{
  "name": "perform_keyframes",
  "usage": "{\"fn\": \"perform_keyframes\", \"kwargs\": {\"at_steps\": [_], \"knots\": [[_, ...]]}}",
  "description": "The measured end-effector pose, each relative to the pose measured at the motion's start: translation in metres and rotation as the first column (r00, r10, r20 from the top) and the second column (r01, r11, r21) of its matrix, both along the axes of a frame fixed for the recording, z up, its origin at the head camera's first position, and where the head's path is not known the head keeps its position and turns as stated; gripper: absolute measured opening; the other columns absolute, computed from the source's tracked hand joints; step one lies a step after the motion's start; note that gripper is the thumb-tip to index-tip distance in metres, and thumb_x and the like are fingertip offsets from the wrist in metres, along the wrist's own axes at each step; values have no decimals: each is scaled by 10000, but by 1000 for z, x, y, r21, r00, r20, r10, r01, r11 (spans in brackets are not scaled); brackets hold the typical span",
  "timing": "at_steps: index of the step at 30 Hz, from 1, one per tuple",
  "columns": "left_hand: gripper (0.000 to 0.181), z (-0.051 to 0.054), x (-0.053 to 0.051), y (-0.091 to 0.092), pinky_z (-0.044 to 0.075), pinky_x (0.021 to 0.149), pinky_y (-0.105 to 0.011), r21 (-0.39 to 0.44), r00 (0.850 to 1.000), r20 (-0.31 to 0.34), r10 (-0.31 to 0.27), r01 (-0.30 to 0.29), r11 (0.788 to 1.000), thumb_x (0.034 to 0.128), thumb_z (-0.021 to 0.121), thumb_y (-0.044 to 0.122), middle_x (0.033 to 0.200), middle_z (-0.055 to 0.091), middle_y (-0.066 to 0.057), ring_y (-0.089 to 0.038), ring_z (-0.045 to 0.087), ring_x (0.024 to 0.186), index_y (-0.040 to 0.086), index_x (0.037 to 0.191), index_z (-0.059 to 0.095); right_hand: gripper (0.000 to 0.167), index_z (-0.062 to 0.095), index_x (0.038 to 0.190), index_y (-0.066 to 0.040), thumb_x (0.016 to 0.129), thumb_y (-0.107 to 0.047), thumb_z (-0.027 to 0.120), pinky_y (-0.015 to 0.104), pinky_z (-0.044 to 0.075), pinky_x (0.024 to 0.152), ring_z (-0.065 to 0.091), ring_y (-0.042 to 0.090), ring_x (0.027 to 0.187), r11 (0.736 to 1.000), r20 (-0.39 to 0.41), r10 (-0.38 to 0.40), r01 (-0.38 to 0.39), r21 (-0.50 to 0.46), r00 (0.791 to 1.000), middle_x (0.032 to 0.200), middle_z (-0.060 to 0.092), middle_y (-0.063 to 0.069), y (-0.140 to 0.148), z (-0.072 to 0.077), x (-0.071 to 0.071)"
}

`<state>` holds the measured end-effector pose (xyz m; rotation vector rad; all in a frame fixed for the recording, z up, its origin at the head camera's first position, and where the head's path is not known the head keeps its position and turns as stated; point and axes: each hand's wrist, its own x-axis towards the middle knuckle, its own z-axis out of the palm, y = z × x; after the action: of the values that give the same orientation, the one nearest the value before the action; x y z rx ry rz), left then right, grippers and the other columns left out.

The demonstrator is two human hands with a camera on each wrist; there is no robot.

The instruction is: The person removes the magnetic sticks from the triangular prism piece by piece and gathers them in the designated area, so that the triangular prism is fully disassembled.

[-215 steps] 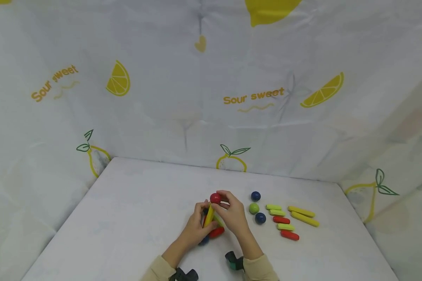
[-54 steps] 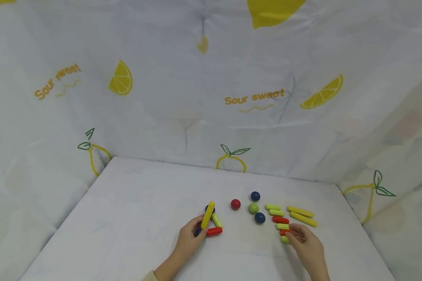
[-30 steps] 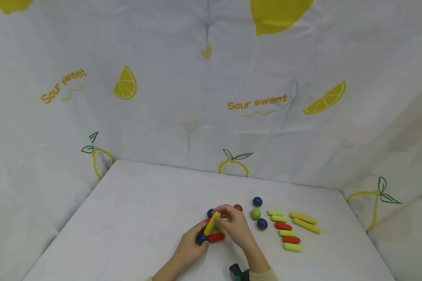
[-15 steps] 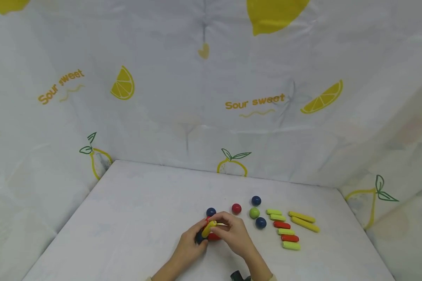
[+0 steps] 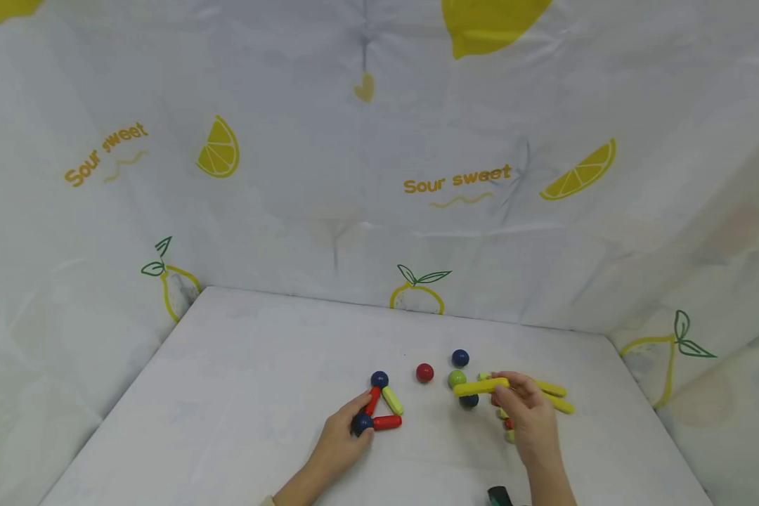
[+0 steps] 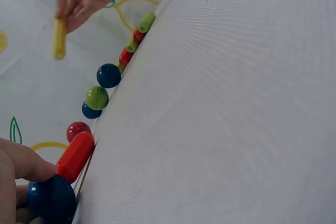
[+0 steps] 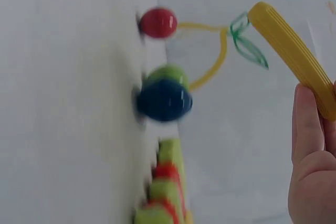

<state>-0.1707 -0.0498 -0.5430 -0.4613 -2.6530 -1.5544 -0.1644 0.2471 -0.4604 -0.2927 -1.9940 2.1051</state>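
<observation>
My left hand (image 5: 341,437) pinches a blue ball (image 5: 362,423) at the near corner of a small frame on the table. From that ball run two red rods: one (image 5: 372,400) leads back to a second blue ball (image 5: 379,379), the other (image 5: 388,422) points right. A light green rod (image 5: 392,400) slants from the far ball toward the right red rod's end. In the left wrist view, the left hand's fingers touch the near blue ball (image 6: 52,198). Raised over the right side, my right hand (image 5: 531,414) grips one end of a long yellow rod (image 5: 481,386), also clear in the right wrist view.
On the table (image 5: 259,365) lie a red ball (image 5: 424,372), a light green ball (image 5: 457,378) and two blue balls, one farther back (image 5: 460,358). Behind the right hand is a column of short rods, partly hidden, and two yellow rods (image 5: 559,404). Printed cloth (image 5: 316,176) stands behind.
Earlier my right hand put the red ball on the table and a light green rod into the right column. Since then it has pulled the yellow rod off the frame and carried it right.
</observation>
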Motion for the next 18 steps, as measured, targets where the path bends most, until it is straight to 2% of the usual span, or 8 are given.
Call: {"fn": "perform_keyframes", "kwargs": {"at_steps": [2,3,5,7,9,11,14,18], "knots": [[556,1,0,0,402,1048,-464,-2,1000,0,3,-3,1000,817,643,71,1399,518,-69,-291,476,1298,55,1354,503,380,540,1198,10,871,-126,678,142,539,811,633,9,949,990,44,-108,111,-92,993,1056,649,-75,26,-4,6],[557,2,0,0,402,1047,-466,3,1000,0,2,-2,1000,814,645,72,1396,520,-77,-296,476,1297,52,1353,503,359,565,1180,-15,860,-119,689,140,542,798,635,6,942,974,67,-157,165,-154,985,1041,650,-80,39,-6,8],[555,2,1,-1,401,1050,-462,14,1000,9,2,-3,1000,813,647,72,1394,519,-86,-299,475,1297,45,1349,505,324,609,1136,-65,830,-95,712,156,550,789,644,9,932,922,113,-239,262,-287,964,1011,652,-63,63,-14,11],[558,3,1,-2,402,1047,-460,19,1000,14,0,0,1000,814,648,75,1395,516,-98,-306,473,1297,38,1350,500,334,632,1110,-88,794,-75,738,172,557,784,655,19,908,853,151,-309,344,-392,939,1000,649,-46,83,-24,13],[560,3,1,-3,401,1048,-457,22,1000,19,-5,4,1000,816,648,78,1399,511,-105,-310,469,1300,34,1352,494,377,624,1124,-121,773,-99,760,168,555,787,649,0,889,814,199,-347,400,-422,916,1043,622,-54,99,-37,12],[560,3,0,-3,400,1050,-453,22,1000,24,-7,7,1000,819,647,79,1402,509,-101,-301,467,1303,37,1355,493,456,580,1191,-148,774,-145,765,159,539,827,626,-28,908,806,239,-360,430,-408,902,1135,562,-59,111,-49,11],[559,3,0,-2,401,1051,-447,24,1000,30,-10,9,1000,821,647,85,1403,509,-94,-293,466,1306,45,1357,494,511,532,1251,-181,791,-189,754,148,524,850,570,-1,1057,810,273,-375,456,-368,886,1212,482,-49,120,-64,8],[564,1,0,-1,406,1044,-447,27,999,30,-13,12,1000,819,653,92,1403,509,-95,-303,465,1305,50,1358,493,467,544,1257,-149,825,-171,722,130,530,812,551,13,1081,834,256,-397,463,-301,882,1142,512,-67,124,-72,6]]}}
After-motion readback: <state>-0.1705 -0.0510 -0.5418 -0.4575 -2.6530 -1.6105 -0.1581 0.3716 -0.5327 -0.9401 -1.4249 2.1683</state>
